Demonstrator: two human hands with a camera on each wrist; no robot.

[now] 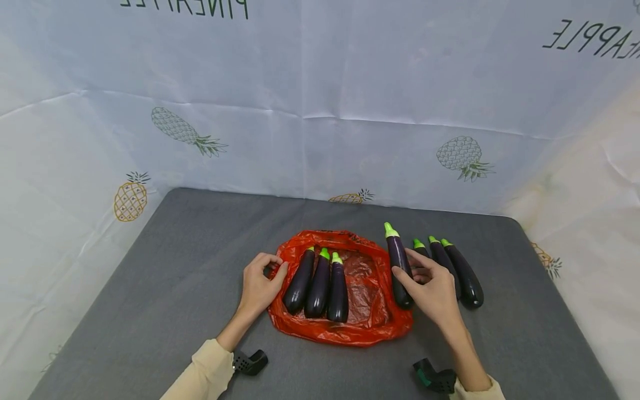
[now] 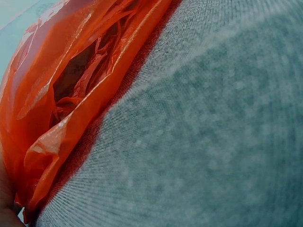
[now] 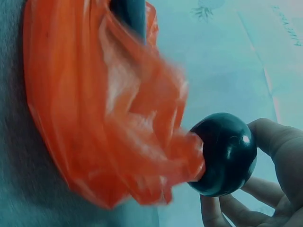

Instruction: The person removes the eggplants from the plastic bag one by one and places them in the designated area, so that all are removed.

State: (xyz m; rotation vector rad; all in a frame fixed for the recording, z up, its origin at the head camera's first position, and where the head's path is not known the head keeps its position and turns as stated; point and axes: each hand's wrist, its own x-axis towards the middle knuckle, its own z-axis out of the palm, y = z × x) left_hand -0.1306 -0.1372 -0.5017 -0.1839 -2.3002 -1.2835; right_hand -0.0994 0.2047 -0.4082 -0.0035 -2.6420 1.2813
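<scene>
An open red plastic bag (image 1: 367,291) lies on the table with three eggplants (image 1: 317,289) side by side in its left half. At the bag's left rim, my left hand (image 1: 261,283) pinches the plastic; the left wrist view shows the bag's edge (image 2: 90,101) bunched at the fingers. My right hand (image 1: 432,286) grips another eggplant (image 1: 398,264) around its middle, green stem end pointing away. This eggplant overlaps the bag's right rim in the head view. Seen from the right wrist, its rounded dark end (image 3: 225,153) meets the bag's crumpled edge (image 3: 156,156).
Just right of my right hand, several more eggplants (image 1: 464,275) lie together on the grey table (image 1: 215,233), one partly hidden behind the hand. A white cloth with pineapple prints (image 1: 270,155) hangs behind the table and along both sides.
</scene>
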